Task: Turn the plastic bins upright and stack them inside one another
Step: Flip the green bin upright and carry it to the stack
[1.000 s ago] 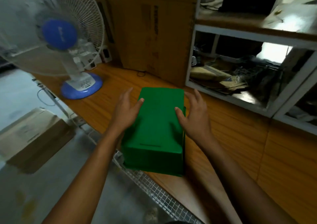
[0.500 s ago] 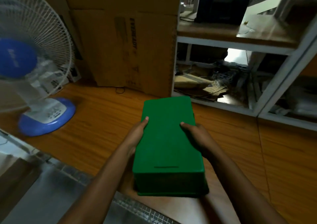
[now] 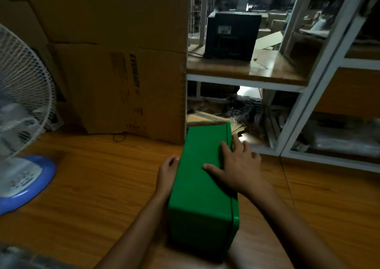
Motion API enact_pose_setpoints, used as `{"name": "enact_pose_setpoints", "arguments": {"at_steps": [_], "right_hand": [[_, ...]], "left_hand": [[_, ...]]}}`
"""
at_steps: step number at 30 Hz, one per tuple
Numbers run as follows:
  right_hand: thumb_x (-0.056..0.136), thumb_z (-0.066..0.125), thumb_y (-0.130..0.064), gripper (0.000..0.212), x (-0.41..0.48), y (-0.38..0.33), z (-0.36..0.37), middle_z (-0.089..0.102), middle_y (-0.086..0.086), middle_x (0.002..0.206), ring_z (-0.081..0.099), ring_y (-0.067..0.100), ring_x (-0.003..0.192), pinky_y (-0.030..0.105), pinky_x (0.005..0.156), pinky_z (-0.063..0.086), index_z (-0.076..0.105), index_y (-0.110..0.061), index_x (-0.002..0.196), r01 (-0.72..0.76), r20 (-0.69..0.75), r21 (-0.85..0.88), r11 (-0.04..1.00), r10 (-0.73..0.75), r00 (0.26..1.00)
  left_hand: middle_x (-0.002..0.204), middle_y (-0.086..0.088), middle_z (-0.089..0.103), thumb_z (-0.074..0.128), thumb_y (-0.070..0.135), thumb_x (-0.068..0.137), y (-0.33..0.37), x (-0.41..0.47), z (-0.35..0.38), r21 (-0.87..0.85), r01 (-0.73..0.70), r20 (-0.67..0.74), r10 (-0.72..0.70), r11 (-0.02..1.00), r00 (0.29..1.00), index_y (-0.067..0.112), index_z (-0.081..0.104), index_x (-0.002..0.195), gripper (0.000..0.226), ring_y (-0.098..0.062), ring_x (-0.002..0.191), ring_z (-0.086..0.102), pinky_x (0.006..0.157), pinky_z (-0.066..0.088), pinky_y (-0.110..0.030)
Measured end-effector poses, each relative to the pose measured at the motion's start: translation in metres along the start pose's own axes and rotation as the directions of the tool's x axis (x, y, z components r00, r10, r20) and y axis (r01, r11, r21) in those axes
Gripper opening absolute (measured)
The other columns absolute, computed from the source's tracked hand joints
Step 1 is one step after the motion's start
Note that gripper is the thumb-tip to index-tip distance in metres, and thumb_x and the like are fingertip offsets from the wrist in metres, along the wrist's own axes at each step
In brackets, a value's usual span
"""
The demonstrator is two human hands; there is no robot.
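A wooden surface [image 3: 92,186] with an orange-brown grain carries everything here: a green plastic bin [image 3: 201,176] tipped onto its side, a white fan on a blue base [image 3: 22,184] at the left, cardboard boxes [image 3: 127,91] (stacked) at the back, and a white-framed shelf unit [image 3: 308,95] to the right
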State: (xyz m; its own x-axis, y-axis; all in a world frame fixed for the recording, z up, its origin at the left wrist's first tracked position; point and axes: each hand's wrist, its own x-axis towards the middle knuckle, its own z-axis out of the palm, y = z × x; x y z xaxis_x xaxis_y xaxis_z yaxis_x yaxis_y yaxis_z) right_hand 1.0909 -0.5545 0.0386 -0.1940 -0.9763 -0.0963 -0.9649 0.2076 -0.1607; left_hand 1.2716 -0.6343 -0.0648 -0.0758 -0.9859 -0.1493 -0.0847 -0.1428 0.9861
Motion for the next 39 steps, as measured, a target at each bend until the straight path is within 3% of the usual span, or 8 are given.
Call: {"name": "enact_pose_setpoints", "arguments": {"at_steps": [5,10,16,21,27,32,36,39], "right_hand": [[0.09,0.062,-0.047,0.067,0.015,-0.006,0.022,0.064,0.005,0.129,0.063,0.027,0.112,0.039,0.086,0.054,0.036,-0.02,0.146,-0.03,-0.108,0.422,0.906,0.083,0.991],[0.094,0.053,-0.02,0.025,0.013,-0.018,0.029,0.071,0.003,0.105,0.066,0.022,0.087,0.034,0.072,0.052,0.061,-0.02,0.118,-0.024,-0.255,0.591,0.806,0.215,0.943],[0.101,0.047,-0.015,0.032,0.02,-0.029,0.02,0.071,0.008,0.116,0.066,0.025,0.099,0.032,0.083,0.05,0.06,-0.017,0.13,0.245,-0.304,0.646,0.723,-0.052,0.951],[0.102,0.048,-0.032,0.062,0.029,-0.021,0.031,0.05,0.016,0.148,0.052,0.036,0.13,0.046,0.107,0.045,0.024,-0.022,0.158,0.236,-0.13,0.31,0.921,-0.205,0.97],[0.096,0.056,-0.038,0.089,0.039,-0.004,0.072,-0.018,0.024,0.164,0.015,0.05,0.149,0.055,0.118,0.03,-0.005,-0.026,0.159,0.034,0.265,0.032,0.999,-0.041,0.963],[0.089,0.06,-0.019,0.094,0.04,-0.01,0.094,0.061,0.019,0.13,0.066,0.035,0.104,0.041,0.082,0.055,-0.001,-0.025,0.159,-0.041,0.052,0.422,0.906,0.021,0.998],[0.089,0.068,-0.019,0.059,0.031,-0.009,0.107,0.069,0.001,0.087,0.065,0.02,0.071,0.029,0.057,0.045,0.045,-0.021,0.143,-0.132,-0.093,0.676,0.725,0.262,0.961],[0.085,0.076,-0.025,0.012,0.025,-0.007,0.119,0.07,0.001,0.079,0.067,0.024,0.075,0.029,0.06,0.042,0.066,-0.019,0.087,-0.183,-0.066,0.836,0.517,0.426,0.902]], "left_hand": [[0.12,0.0,0.065,0.046,0.032,0.105,0.057,-0.011,0.001,-0.154,-0.007,0.142,0.029,0.988,0.989,0.021,0.057,0.128,0.028,-0.013,0.105,0.062,0.084,0.052,-0.035],[0.157,0.0,0.038,0.048,0.041,0.102,0.048,-0.011,0.005,0.211,-0.194,0.159,0.162,0.958,0.974,0.024,0.052,0.142,0.043,-0.019,0.143,0.036,0.119,0.031,-0.043],[0.13,0.006,0.064,0.044,0.042,0.103,0.055,-0.006,-0.013,0.291,-0.387,0.238,0.325,0.875,0.915,0.019,0.064,0.13,0.041,-0.012,0.127,0.056,0.103,0.044,-0.024],[0.119,0.003,0.07,0.039,0.081,0.085,0.064,0.002,-0.051,0.213,-0.216,0.127,0.192,0.953,0.973,0.019,0.071,0.119,0.077,-0.01,0.108,0.065,0.09,0.05,-0.03],[0.122,-0.012,0.071,0.049,0.062,0.09,0.064,0.001,-0.087,0.046,0.187,0.255,-0.192,0.981,0.948,0.015,0.065,0.127,0.062,-0.031,0.112,0.067,0.097,0.051,-0.045],[0.101,0.0,0.069,0.038,0.032,0.107,0.04,-0.009,-0.089,0.154,0.28,0.152,-0.303,0.947,0.941,0.016,0.058,0.125,0.032,-0.011,0.08,0.066,0.059,0.052,-0.023],[0.114,-0.004,0.063,0.036,0.029,0.108,0.029,-0.004,-0.09,0.158,0.229,0.092,-0.245,0.961,0.965,0.01,0.056,0.134,0.038,-0.007,0.082,0.062,0.057,0.05,-0.019],[0.108,0.002,0.06,0.036,0.029,0.108,0.029,-0.002,-0.088,0.179,0.212,0.068,-0.227,0.961,0.972,0.012,0.055,0.134,0.037,-0.002,0.08,0.058,0.057,0.045,-0.016]]}}
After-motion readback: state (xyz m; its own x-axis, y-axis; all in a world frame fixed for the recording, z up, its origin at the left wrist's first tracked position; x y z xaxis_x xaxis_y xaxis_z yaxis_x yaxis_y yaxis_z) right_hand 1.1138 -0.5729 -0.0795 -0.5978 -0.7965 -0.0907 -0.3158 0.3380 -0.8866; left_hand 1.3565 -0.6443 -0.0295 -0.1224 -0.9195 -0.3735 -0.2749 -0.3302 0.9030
